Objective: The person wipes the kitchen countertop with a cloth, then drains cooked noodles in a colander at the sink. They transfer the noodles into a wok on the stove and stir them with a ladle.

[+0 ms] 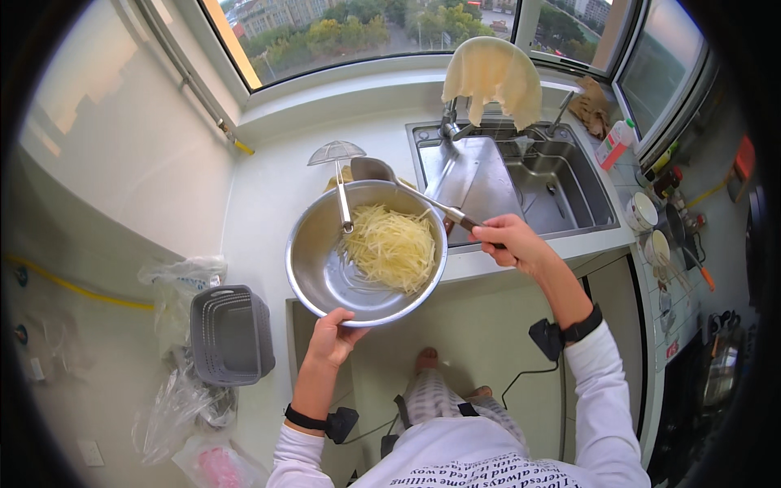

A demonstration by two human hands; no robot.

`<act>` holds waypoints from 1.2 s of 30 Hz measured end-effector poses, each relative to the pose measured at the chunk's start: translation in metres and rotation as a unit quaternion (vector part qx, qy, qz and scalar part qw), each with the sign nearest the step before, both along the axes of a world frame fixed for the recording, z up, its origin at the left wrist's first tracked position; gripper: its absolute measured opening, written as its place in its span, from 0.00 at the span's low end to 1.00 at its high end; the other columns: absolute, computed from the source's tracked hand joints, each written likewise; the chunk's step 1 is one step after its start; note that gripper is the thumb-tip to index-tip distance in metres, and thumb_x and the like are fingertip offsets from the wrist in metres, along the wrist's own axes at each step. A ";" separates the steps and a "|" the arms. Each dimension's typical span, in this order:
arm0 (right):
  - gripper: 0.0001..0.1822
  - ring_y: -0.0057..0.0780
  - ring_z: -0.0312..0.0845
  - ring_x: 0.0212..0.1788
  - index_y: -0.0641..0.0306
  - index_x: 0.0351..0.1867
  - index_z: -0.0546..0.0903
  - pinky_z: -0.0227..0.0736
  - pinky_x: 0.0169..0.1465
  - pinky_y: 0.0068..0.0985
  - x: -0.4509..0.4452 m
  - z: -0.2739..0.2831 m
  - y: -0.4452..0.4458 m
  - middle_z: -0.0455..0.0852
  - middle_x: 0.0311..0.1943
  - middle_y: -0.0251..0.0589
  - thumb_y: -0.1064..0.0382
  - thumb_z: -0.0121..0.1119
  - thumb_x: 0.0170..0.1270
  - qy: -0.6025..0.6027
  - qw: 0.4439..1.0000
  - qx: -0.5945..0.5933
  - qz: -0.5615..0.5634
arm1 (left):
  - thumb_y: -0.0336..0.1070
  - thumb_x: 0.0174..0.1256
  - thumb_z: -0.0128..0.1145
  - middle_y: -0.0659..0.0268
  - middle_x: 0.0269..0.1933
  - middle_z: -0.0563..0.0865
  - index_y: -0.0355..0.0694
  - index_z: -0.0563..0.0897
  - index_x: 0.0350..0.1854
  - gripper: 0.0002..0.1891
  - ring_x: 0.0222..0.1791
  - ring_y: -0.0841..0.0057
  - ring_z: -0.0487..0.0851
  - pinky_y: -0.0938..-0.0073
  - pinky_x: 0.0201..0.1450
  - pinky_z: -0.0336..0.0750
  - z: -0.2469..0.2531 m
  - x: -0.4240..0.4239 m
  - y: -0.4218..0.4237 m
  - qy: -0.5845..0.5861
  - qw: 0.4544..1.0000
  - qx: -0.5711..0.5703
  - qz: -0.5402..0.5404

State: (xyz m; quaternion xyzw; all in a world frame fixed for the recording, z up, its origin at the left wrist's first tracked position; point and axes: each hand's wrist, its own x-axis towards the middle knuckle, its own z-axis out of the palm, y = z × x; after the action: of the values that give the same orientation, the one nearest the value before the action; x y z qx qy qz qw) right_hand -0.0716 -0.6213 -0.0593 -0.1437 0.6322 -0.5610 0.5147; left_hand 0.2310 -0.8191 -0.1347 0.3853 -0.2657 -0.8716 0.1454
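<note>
My left hand (pixel 332 337) grips the near rim of a large stainless steel bowl (pixel 305 268), thumb over the edge. Pale shredded strips, apparently potato (pixel 390 247), lie heaped inside it, mostly toward the right and back. My right hand (pixel 511 241) holds the dark grip of a metal wok turner (pixel 436 204). The turner slants across the bowl's back right rim, its broad head (pixel 372 169) just beyond the far edge. A wire mesh skimmer (pixel 337 154) is at the far left rim, with its handle pointing into the bowl and its mesh head outside.
Behind the bowl, a stainless sink (pixel 564 201) has a metal drainboard (pixel 470 177); a beige cloth (pixel 494 79) hangs over the faucet. A grey plastic basket (pixel 232 335) and plastic bags (pixel 183 396) lie left. Bowls (pixel 642 210), a small pan (pixel 674 222) and a pink bottle (pixel 615 143) stand right.
</note>
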 end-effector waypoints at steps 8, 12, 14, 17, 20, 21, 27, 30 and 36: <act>0.13 0.11 0.54 0.11 0.73 0.34 0.78 0.44 0.11 0.14 -0.016 -0.014 -0.124 0.73 0.19 0.31 0.61 0.59 0.67 -0.112 0.991 0.023 0.064 | 0.22 0.56 0.45 0.39 0.58 0.73 0.15 0.62 0.58 0.26 0.58 0.44 0.75 0.46 0.62 0.76 -0.031 0.033 0.005 0.032 0.997 0.069 0.035; 0.13 0.10 0.56 0.12 0.70 0.31 0.76 0.46 0.12 0.11 0.007 -0.031 -0.179 0.72 0.19 0.30 0.61 0.57 0.68 -0.171 0.982 0.014 0.084 | 0.21 0.58 0.47 0.43 0.56 0.75 0.19 0.66 0.56 0.22 0.56 0.49 0.78 0.50 0.59 0.79 -0.041 0.050 0.019 0.023 0.991 0.109 0.067; 0.13 0.09 0.56 0.13 0.68 0.30 0.75 0.48 0.12 0.10 0.014 -0.042 -0.200 0.71 0.19 0.29 0.60 0.57 0.69 -0.200 0.975 0.010 0.092 | 0.21 0.59 0.48 0.45 0.55 0.77 0.21 0.68 0.55 0.20 0.54 0.52 0.79 0.52 0.58 0.81 -0.041 0.056 0.025 0.020 0.988 0.133 0.074; 0.13 0.09 0.56 0.13 0.68 0.30 0.74 0.49 0.13 0.10 0.028 -0.038 -0.215 0.71 0.20 0.30 0.60 0.58 0.68 -0.190 0.978 0.024 0.084 | 0.22 0.59 0.49 0.46 0.54 0.77 0.22 0.70 0.53 0.19 0.53 0.54 0.80 0.55 0.56 0.82 -0.019 0.057 0.038 0.036 0.983 0.165 0.068; 0.14 0.11 0.56 0.13 0.67 0.28 0.76 0.46 0.13 0.13 0.030 -0.027 -0.194 0.72 0.19 0.31 0.58 0.59 0.67 -0.110 0.992 0.006 0.069 | 0.23 0.59 0.49 0.46 0.51 0.79 0.19 0.69 0.52 0.19 0.50 0.54 0.82 0.58 0.55 0.83 -0.023 0.061 0.056 -0.063 0.992 0.106 0.040; 0.14 0.11 0.56 0.12 0.67 0.28 0.76 0.46 0.13 0.14 0.026 -0.023 -0.179 0.72 0.18 0.32 0.58 0.60 0.67 -0.076 0.995 0.000 0.060 | 0.23 0.59 0.50 0.48 0.50 0.79 0.20 0.70 0.51 0.18 0.48 0.55 0.83 0.59 0.53 0.84 -0.019 0.058 0.062 -0.095 0.991 0.089 0.020; 0.12 0.12 0.57 0.12 0.68 0.34 0.80 0.45 0.14 0.16 0.010 0.006 -0.016 0.72 0.18 0.30 0.59 0.57 0.68 0.030 0.997 -0.032 -0.059 | 0.23 0.59 0.51 0.51 0.48 0.81 0.26 0.71 0.53 0.18 0.46 0.60 0.85 0.58 0.48 0.86 0.008 0.032 0.093 -0.101 0.986 0.056 -0.122; 0.14 0.10 0.60 0.15 0.65 0.49 0.81 0.49 0.17 0.14 0.032 0.029 0.102 0.72 0.19 0.26 0.58 0.55 0.69 0.113 0.978 -0.027 -0.172 | 0.23 0.59 0.50 0.51 0.48 0.82 0.26 0.72 0.54 0.19 0.43 0.62 0.86 0.62 0.44 0.87 0.019 0.000 0.118 -0.085 0.972 0.016 -0.217; 0.24 0.09 0.60 0.17 0.60 0.64 0.74 0.52 0.19 0.10 0.162 0.096 0.338 0.72 0.20 0.24 0.65 0.54 0.66 0.225 0.884 0.016 -0.410 | 0.24 0.60 0.48 0.53 0.48 0.83 0.28 0.72 0.55 0.19 0.43 0.65 0.87 0.67 0.42 0.87 0.057 -0.071 0.211 -0.002 0.922 -0.065 -0.381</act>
State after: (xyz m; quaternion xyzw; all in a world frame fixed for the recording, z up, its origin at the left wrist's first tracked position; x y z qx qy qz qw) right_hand 0.0908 -0.2828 0.0362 0.0145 0.7424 -0.6645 0.0847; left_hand 0.1600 -0.6077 -0.0782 0.2459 -0.4488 -0.8414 -0.1738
